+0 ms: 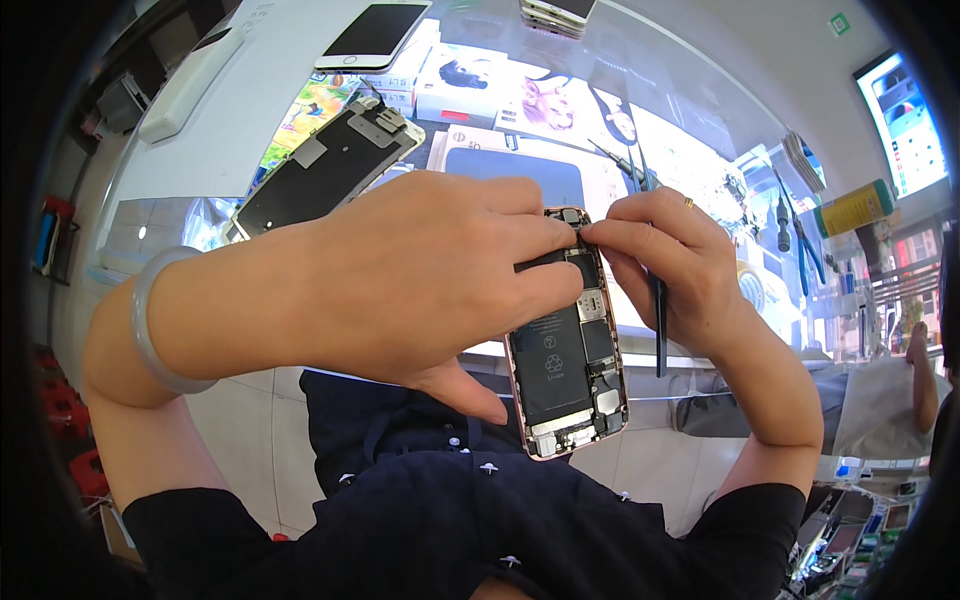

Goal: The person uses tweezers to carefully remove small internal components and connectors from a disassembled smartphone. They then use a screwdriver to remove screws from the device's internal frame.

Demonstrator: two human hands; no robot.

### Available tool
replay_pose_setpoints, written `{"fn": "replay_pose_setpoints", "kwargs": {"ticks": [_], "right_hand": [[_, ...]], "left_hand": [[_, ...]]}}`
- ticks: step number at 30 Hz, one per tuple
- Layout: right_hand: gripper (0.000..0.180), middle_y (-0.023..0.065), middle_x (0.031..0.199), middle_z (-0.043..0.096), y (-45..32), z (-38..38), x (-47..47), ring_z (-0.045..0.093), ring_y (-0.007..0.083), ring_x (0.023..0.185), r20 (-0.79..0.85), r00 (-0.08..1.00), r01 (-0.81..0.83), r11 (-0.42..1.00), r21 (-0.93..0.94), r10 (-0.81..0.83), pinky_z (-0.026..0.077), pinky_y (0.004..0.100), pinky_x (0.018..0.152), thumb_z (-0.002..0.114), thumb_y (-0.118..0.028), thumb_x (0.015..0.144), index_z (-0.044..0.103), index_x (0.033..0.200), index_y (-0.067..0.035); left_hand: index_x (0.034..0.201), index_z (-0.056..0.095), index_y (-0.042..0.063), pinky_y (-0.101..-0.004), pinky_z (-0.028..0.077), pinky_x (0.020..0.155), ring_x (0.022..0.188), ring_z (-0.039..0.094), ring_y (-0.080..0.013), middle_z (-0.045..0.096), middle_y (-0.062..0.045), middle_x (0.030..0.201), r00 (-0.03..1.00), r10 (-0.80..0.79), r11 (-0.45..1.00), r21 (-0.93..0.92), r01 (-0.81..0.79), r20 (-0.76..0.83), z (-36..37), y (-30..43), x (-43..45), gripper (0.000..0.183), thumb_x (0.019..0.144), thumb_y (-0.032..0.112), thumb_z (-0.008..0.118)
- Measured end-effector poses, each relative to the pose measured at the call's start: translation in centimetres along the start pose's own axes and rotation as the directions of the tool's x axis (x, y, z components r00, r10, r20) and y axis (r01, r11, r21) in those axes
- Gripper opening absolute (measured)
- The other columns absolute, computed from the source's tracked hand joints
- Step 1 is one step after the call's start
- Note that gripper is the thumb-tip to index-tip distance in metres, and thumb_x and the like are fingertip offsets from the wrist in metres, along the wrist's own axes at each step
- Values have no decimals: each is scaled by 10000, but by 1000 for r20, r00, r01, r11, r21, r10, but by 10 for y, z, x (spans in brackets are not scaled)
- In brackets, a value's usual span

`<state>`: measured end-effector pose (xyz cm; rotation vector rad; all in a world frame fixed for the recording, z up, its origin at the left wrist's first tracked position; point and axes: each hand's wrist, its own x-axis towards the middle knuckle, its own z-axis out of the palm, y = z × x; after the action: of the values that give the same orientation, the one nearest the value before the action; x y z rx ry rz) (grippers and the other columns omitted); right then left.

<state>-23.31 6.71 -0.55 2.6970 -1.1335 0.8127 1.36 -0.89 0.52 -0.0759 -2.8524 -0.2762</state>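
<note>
My left hand (465,270) grips an opened smartphone (559,375), its fingers lying across the upper part and its thumb at the left edge. Inside the phone's pinkish frame show a black Li-ion battery (551,367) and a column of circuit parts along the right side. My right hand (667,259) has dark tweezers (660,322) tucked among its fingers, their tips pointing up and away. The right index fingertip and thumb sit at the phone's top right corner. What lies under those fingertips is hidden.
Left of the phone lies a detached screen assembly (330,165), its back showing. Beyond are a white smartphone (371,34), product boxes (459,82) and a stack of phones (559,15). A screwdriver (782,225), blue-handled pliers (805,255) and a yellow-green container (855,208) are at right. Another person sits at right.
</note>
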Motion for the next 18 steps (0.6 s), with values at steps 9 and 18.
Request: {"fn": "replay_pose_setpoints", "kwargs": {"ticks": [9,18], "right_hand": [[318,98,930,615,-3,-1,1,598,270,729,26,999,38,999,-24,-38,489,354,623,705,27,675,666,988,-14],[307,108,904,644,-5,-3,0,625,263,731,10,1000,23,999,-33,-23,499,338,618,709,79,685,688,976,-18]], "left_hand": [[1051,578,17,-361,540,749,965,598,-298,588,-171,1186,1000,12,999,32,-12,-14,4,3,3,690,599,472,833],[1007,576,7,-363,537,735,927,601,-297,599,-187,1158,999,4,999,42,-2,-40,7,8,5,647,626,464,830]]}}
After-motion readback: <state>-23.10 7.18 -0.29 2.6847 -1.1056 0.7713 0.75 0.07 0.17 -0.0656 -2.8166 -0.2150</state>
